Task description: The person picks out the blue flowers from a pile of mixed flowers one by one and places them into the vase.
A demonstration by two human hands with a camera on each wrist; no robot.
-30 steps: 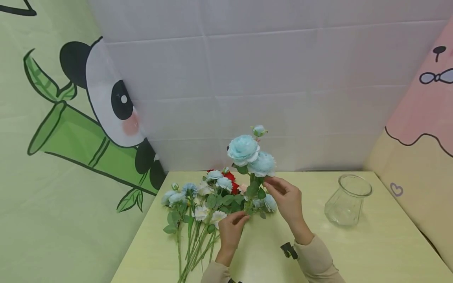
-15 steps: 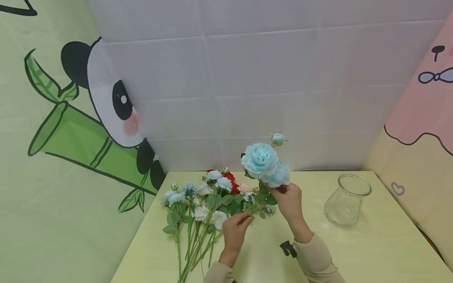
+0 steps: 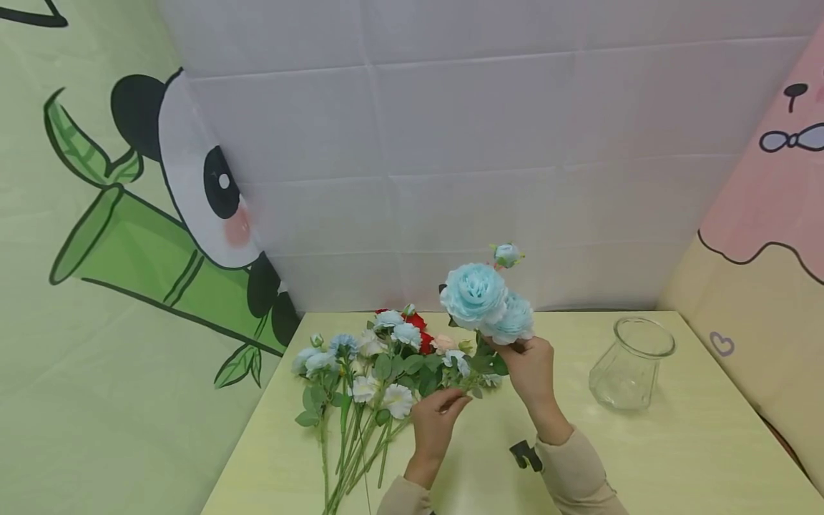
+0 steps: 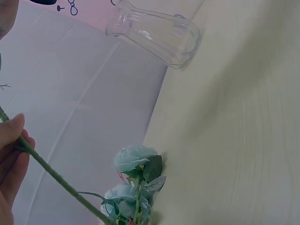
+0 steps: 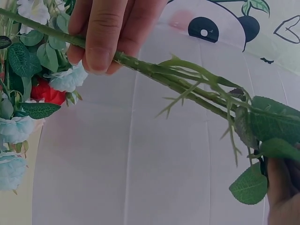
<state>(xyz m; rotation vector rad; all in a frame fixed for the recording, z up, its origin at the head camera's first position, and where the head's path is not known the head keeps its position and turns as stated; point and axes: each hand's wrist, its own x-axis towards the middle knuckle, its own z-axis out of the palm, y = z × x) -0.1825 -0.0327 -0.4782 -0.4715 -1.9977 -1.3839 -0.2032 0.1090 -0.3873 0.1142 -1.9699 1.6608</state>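
A light-blue artificial flower spray (image 3: 475, 293), with two full blooms and a bud, is held up over the table in the head view. My right hand (image 3: 531, 368) grips it just beneath the blooms, among the leaves. Lower on the stem, my left hand (image 3: 434, 433) pinches with thumb and fingers; the left wrist view shows this green stem (image 4: 61, 180) running between the fingertips. In the right wrist view, thin bare side shoots (image 5: 229, 110) branch off between the two hands. Leaves partly hide the right hand's fingers there.
Several blue, white, red and peach artificial flowers (image 3: 399, 400) lie heaped left of the hands, stems toward the front. A clear glass vase (image 3: 624, 379) stands at the table's right. Printed cloth walls (image 3: 450, 143) close off the back and sides.
The held flower spray has shifted right and slightly down, its blooms turning more toward the camera. My left hand has moved a little to the right.
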